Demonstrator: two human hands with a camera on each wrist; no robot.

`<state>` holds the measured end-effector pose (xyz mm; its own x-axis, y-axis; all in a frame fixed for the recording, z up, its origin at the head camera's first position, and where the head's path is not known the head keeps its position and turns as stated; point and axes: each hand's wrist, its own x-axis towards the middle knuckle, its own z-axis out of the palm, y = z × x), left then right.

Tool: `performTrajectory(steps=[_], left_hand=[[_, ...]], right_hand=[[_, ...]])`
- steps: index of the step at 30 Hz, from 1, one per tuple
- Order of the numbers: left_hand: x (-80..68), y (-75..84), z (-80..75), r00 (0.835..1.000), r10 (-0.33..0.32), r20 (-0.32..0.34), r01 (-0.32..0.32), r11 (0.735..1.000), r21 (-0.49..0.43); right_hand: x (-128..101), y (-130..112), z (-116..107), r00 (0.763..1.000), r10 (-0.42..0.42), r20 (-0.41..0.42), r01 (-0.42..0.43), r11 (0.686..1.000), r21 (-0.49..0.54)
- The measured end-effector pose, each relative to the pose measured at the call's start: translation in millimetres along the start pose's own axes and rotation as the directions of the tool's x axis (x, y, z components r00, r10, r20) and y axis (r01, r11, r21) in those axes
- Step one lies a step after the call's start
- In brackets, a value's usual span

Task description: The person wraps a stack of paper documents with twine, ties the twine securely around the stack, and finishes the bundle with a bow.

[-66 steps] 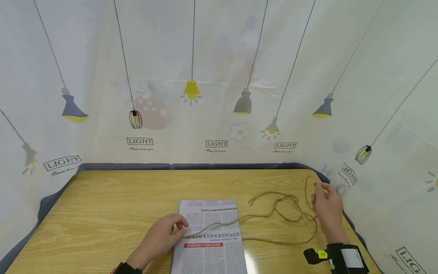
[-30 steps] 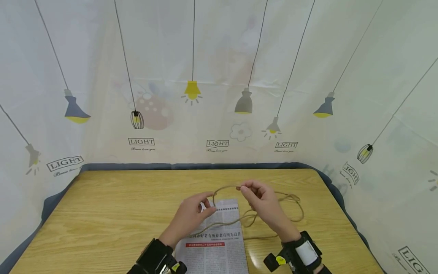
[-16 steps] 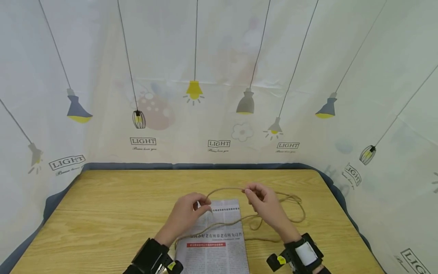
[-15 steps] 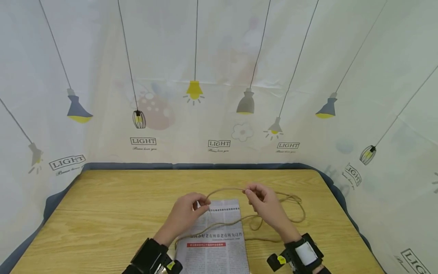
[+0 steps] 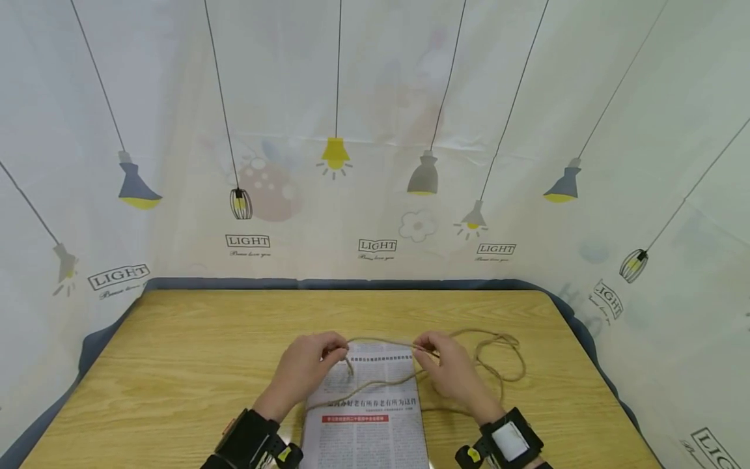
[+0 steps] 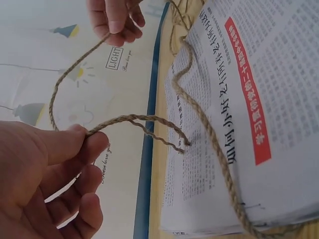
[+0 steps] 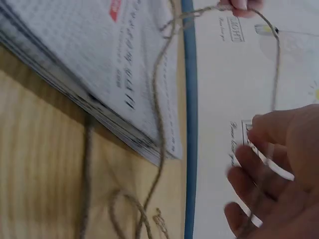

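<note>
Head view: both hands, left (image 5: 305, 365) and right (image 5: 448, 368), pinch brown jute twine (image 5: 383, 342) above the stacked newspapers (image 5: 366, 417) on the wooden desk (image 5: 176, 365); the bundle is not yet tied.

Right-wrist view — twine (image 7: 159, 124) blurred.

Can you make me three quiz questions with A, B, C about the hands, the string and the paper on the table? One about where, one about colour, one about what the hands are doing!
1. Where does the stack of printed newspapers lie?
A. on the wooden table
B. on the floor
C. on a chair

2. What colour is the banner on the top newspaper?
A. green
B. red
C. purple

3. What are the left hand and right hand doing?
A. lying flat
B. clapping
C. each pinching the brown twisted jute rope

Answers: 1 A, the stack rests on the yellow wood; 2 B, a red strip crosses the page; 3 C, the rope stretches between both hands.
</note>
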<state>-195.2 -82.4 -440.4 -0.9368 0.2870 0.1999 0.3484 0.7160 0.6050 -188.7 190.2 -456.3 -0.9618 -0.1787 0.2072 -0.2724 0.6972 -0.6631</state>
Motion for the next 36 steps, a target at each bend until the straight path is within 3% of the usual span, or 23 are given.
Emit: performTrajectory(steps=[5,10,15,20,22,25,27,29,31,36], left_hand=[[1.4,1.2,0.6,1.0,-0.028,-0.002,0.028,0.999,0.031],[1.7,2.1,1.0,0.999,-0.024,-0.026,0.025,0.998,0.05],[0.7,5.8,0.1,0.999,-0.016,-0.039,0.018,0.999,0.045],[0.1,8.1,-1.8,0.998,-0.022,-0.056,0.022,1.0,-0.006],[0.1,7.7,-1.6,0.997,-0.032,-0.07,0.031,0.999,-0.028],[0.4,4.5,1.4,0.995,-0.069,-0.077,0.065,0.997,-0.049],[0.3,1.8,4.3,0.992,-0.101,-0.073,0.097,0.994,-0.054],[0.6,-1.2,8.0,0.989,-0.13,-0.064,0.127,0.991,-0.052],[1.1,-3.8,11.4,0.989,-0.138,-0.059,0.136,0.99,-0.043],[2.1,-8.7,19.4,0.988,-0.14,-0.069,0.139,0.99,-0.013]], right_hand=[[-10.8,-12.9,19.0,0.982,-0.104,-0.156,0.069,0.974,-0.215],[-22.3,-30.1,31.9,0.936,-0.26,-0.236,0.137,0.889,-0.437],[-25.5,-36.7,38.8,0.914,-0.287,-0.285,0.154,0.898,-0.411],[-29.1,-37.3,41.7,0.857,-0.379,-0.348,0.244,0.894,-0.375],[-31.7,-38.1,42.9,0.877,-0.38,-0.293,0.276,0.899,-0.34],[-36.2,-39.1,47.1,0.958,-0.279,-0.069,0.254,0.935,-0.246],[-38.6,-38.5,52.1,0.979,-0.184,0.091,0.197,0.966,-0.167],[-38.9,-37.3,57.4,0.974,-0.087,0.209,0.104,0.992,-0.068],[-37.2,-36.9,62.0,0.964,-0.02,0.266,0.011,0.999,0.038],[-31.3,-40.3,69.0,0.93,0.151,0.334,-0.24,0.939,0.245]])
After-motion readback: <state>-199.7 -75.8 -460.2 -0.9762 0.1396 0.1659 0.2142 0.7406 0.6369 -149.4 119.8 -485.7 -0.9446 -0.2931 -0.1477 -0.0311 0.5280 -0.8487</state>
